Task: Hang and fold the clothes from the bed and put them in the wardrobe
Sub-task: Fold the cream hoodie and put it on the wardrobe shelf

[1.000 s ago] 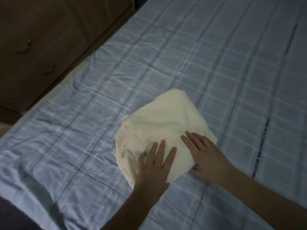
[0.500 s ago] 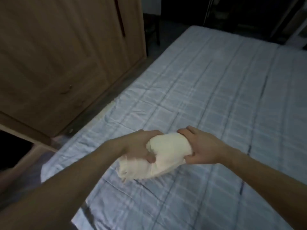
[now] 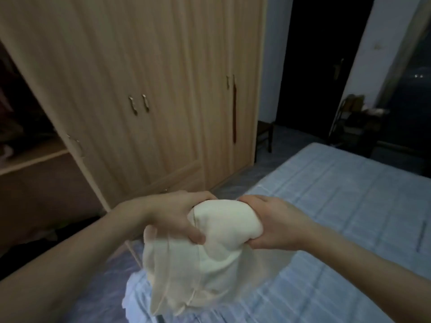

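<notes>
Head view, both hands' fingers clenched on cream garment [image 3: 217,252], open wardrobe [image 3: 140,89] shelf holding clothes [image 3: 9,127]

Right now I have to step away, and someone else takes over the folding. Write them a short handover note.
Left hand: shut on the cream garment, gripping its left side.
Right hand: shut on its right side.
The garment is folded into a bundle and held in the air over the near edge of the bed; its lower layers hang loose.
Done: folding.
Left: carry it to the wardrobe, whose open section is at far left, and put it inside.
</notes>
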